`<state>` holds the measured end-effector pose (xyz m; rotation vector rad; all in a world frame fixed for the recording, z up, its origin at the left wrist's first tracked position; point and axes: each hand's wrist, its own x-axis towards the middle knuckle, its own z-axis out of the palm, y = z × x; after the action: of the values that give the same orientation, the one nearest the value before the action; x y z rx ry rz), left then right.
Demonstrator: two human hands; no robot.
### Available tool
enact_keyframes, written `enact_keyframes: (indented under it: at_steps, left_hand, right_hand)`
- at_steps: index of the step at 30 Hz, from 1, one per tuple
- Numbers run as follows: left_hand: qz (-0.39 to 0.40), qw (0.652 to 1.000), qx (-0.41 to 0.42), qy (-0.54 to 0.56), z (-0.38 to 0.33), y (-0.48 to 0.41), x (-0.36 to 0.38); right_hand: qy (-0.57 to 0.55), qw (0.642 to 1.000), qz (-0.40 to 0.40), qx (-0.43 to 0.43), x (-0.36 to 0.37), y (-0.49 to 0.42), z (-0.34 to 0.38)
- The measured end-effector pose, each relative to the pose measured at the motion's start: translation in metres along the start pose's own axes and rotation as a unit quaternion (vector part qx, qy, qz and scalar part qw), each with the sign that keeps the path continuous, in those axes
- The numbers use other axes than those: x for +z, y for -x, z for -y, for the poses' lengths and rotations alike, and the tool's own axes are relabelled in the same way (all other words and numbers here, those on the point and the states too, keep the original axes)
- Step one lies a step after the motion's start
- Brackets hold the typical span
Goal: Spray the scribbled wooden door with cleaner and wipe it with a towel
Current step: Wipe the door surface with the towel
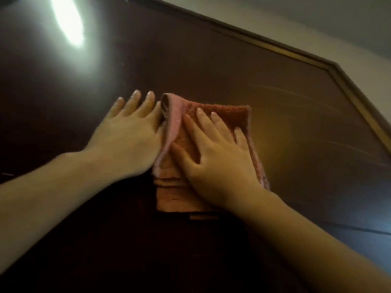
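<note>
Folded orange towel (pixel 211 144) on dark wooden door (pixel 232 70): right hand (pixel 213 153) presses it flat-fingered; left hand (pixel 129 127) flat beside, apparently touching its edge.

The dark brown wooden door panel (pixel 211 60) offers open room above and right of the folded orange towel (pixel 230 117); a raised brown frame (pixel 359 107) bounds it.

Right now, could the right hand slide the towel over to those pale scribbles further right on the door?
Probably yes. The right hand lies flat on the towel, and the door between it and the pale scribbles is bare; the left hand rests on the other side.
</note>
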<state>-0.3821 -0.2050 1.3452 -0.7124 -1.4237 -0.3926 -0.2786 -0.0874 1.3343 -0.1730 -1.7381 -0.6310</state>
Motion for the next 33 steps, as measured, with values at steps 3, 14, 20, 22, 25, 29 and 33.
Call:
enact_keyframes:
  at_steps: [3, 14, 20, 22, 25, 29, 33]
  left_hand:
    - [0.007, 0.999, -0.009, 0.036, -0.032, -0.010, 0.008]
    - [-0.009, 0.998, -0.013, 0.066, -0.051, -0.008, 0.015]
    - [-0.040, 0.999, 0.003, 0.037, -0.051, -0.003, 0.012]
    - [-0.029, 0.999, 0.004, 0.038, -0.052, -0.003, 0.010]
    - [-0.017, 0.999, -0.015, 0.038, -0.054, -0.005, 0.012]
    - [-0.022, 0.998, -0.007, 0.059, -0.052, -0.006, 0.014]
    - [-0.032, 0.998, 0.004, 0.062, -0.051, -0.006, 0.016]
  right_hand:
    - [0.006, 0.999, -0.002, 0.051, -0.008, -0.006, -0.038]
    - [0.020, 0.978, -0.036, 0.205, -0.018, 0.006, -0.094]
    - [0.020, 0.996, -0.017, 0.085, -0.003, 0.057, -0.040]
    - [0.011, 0.998, -0.003, 0.065, -0.006, 0.058, -0.050]
    - [0.033, 0.996, -0.005, 0.078, -0.016, 0.048, -0.084]
    - [0.042, 0.978, -0.020, 0.204, -0.027, 0.014, -0.113]
    - [0.013, 0.960, -0.035, 0.278, -0.015, 0.003, -0.080]
